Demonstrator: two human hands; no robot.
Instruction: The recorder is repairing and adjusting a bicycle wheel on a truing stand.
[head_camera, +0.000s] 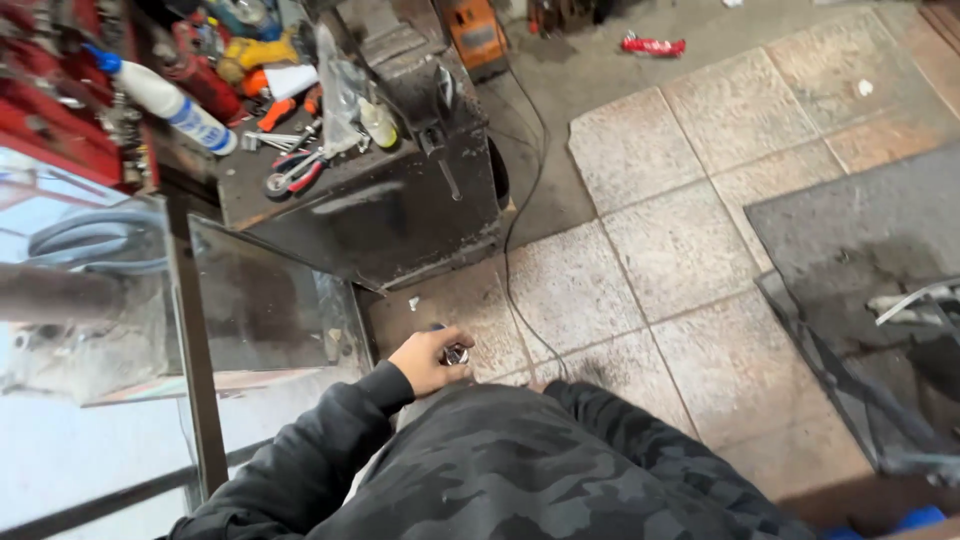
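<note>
Small metal object (455, 354), shiny and round-ended, sits in the left hand (428, 360), whose fingers are curled shut around it just above the tiled floor (690, 300); what exactly it is cannot be told. The right hand is out of sight, so its state cannot be told; only a dark camouflage sleeve (320, 450) and jacket fill the lower middle of the view.

Up and to the left of the hand stands a black, grimy metal workbench (400, 215). On its top lie a white squeeze bottle with a blue cap and blue label (170, 103), a small yellowish bottle (379, 123), a clear plastic bag (335, 85) and red-handled pliers (295, 172). An orange box-shaped machine (476, 33) stands behind the bench, and a black cable (520, 215) runs from there down across the floor past the hand. A crumpled red wrapper (652, 45) lies on the concrete far back.

The floor is worn beige stone tiles; a dark grey mat (850, 235) covers the right side. A glass pane in a metal frame (195, 350) stands at left.
</note>
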